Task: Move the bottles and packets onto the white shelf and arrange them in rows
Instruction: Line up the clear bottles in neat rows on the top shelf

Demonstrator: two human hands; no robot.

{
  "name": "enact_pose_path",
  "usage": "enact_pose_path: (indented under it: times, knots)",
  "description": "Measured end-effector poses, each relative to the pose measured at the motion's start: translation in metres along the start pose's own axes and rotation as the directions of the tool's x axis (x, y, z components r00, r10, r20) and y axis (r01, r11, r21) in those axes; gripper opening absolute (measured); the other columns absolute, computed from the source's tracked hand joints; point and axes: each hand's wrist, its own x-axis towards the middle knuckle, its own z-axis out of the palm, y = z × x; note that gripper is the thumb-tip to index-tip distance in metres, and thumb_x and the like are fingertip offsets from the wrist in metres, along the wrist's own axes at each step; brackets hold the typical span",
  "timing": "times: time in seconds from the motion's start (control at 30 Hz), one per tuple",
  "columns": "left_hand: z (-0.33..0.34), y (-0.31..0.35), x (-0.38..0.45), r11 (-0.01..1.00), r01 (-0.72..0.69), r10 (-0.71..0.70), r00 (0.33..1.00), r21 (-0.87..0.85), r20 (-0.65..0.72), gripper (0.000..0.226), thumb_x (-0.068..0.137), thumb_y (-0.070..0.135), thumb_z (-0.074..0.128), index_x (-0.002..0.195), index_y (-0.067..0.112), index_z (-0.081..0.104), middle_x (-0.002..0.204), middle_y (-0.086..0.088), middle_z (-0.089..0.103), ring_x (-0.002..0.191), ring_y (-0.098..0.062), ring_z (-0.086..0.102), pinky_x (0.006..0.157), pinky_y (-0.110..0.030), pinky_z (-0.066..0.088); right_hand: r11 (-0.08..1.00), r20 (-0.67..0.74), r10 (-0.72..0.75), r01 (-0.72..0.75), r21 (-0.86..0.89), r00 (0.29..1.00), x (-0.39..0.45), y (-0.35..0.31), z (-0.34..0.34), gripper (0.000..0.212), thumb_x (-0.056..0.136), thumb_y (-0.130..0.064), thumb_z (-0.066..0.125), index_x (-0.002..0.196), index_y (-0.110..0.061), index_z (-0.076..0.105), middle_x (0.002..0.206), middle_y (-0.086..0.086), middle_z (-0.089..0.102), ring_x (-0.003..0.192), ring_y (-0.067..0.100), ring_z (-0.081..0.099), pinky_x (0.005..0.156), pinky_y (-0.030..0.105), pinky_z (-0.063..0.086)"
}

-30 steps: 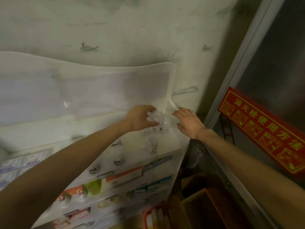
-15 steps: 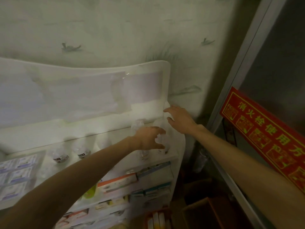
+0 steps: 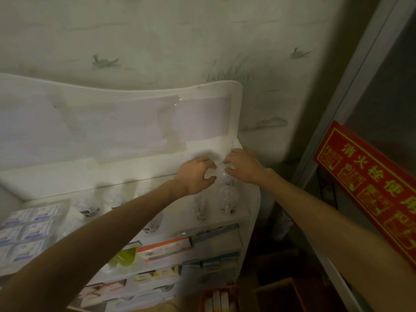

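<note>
The task looks well underway but not finished. On the top tier of the white shelf (image 3: 234, 122), several clear bottles already stand in loose lines, and both hands work at the far right corner. The left hand (image 3: 194, 176) curls its fingers round a clear bottle (image 3: 211, 174) near the back wall, while the right hand (image 3: 244, 167) is set against a neighbouring clear bottle (image 3: 226, 176) just beside it; whether it grips or only steadies that one, I cannot tell.

I count about six more clear bottles: two in front of the hands at the right (image 3: 228, 200), (image 3: 200, 208), one partly hidden by the left forearm (image 3: 152, 226), and roughly three towards the left (image 3: 89, 207); glare and blur make the count uncertain. Six blue-and-white packets (image 3: 29, 230) lie in a grid at the left end. The bottle rows still look uneven, so straightening remains. Lower tiers carry assorted boxes (image 3: 166, 245).
</note>
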Motion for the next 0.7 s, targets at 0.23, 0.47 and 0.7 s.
enact_pose_path:
  times: [0.23,0.47,0.7]
  knots:
    - [0.009,-0.005,0.019,0.996,0.019,-0.024,0.998,0.089,0.058,0.047,0.09,0.048,0.059,0.132,0.026,0.06,0.134,0.002,0.061,0.122,-0.023,0.053,0.103,-0.037,0.039,0.998,-0.095,0.045,-0.042,0.042,0.994,-0.003,-0.006,0.002,0.044,0.087,-0.059,0.059,0.105,-0.022,0.074,0.098,-0.001,0.067,0.097,0.017,0.056,0.101,0.044,0.039]
    - [0.023,-0.006,0.03,0.987,-0.002,-0.009,0.998,0.158,0.066,0.038,0.093,0.046,0.055,0.125,0.029,0.064,0.122,0.004,0.069,0.114,-0.021,0.06,0.104,-0.035,0.035,1.0,-0.057,-0.009,0.01,0.013,0.998,-0.002,0.0,0.003,0.038,0.092,-0.053,0.053,0.105,-0.024,0.074,0.095,-0.002,0.066,0.101,0.018,0.054,0.105,0.048,0.036]
    - [0.024,-0.004,0.033,0.99,0.061,-0.065,0.998,0.13,0.025,0.028,0.096,0.038,0.054,0.118,0.026,0.066,0.109,0.005,0.073,0.102,-0.021,0.064,0.099,-0.033,0.036,1.0,-0.028,-0.019,0.02,0.011,0.999,-0.001,0.005,0.005,0.039,0.094,-0.051,0.052,0.112,-0.022,0.071,0.104,-0.001,0.066,0.11,0.019,0.051,0.106,0.046,0.032]
